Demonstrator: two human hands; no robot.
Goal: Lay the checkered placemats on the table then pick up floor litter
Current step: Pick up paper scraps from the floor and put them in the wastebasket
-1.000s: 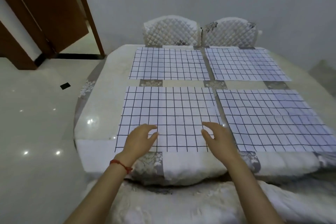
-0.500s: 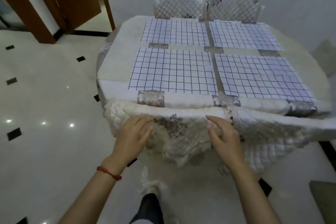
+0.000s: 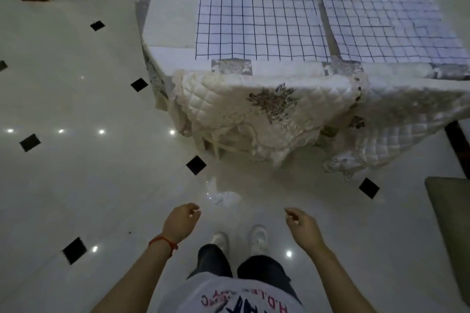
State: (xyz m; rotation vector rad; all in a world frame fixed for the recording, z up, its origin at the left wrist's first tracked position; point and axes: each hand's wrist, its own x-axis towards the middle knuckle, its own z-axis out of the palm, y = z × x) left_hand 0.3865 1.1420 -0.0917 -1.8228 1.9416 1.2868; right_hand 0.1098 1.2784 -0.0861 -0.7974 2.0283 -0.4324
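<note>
Both hands have come away from the quilted chair cover they touched half a second ago and now hang over the floor, the view having tipped down toward the person's feet. Left hand (image 3: pixel 181 221), with a red string at the wrist, holds nothing, its fingers loosely curled; right hand (image 3: pixel 302 227) is likewise empty with fingers relaxed and slightly bent. A crumpled piece of clear plastic litter (image 3: pixel 220 194) lies on the pale tiled floor (image 3: pixel 76 180), ahead of both hands and between them, nearer the left hand, whose fingertips are just beside it without touching. White shoes (image 3: pixel 239 239) stand just behind the litter. Four checkered placemats lie flat on the tabletop (image 3: pixel 167 20), the near-left placemat (image 3: pixel 256 25) beside the near-right placemat (image 3: pixel 391 30), the two far ones cut by the top edge. The chair cover (image 3: pixel 254 119) hangs below the tabletop's near edge.
</note>
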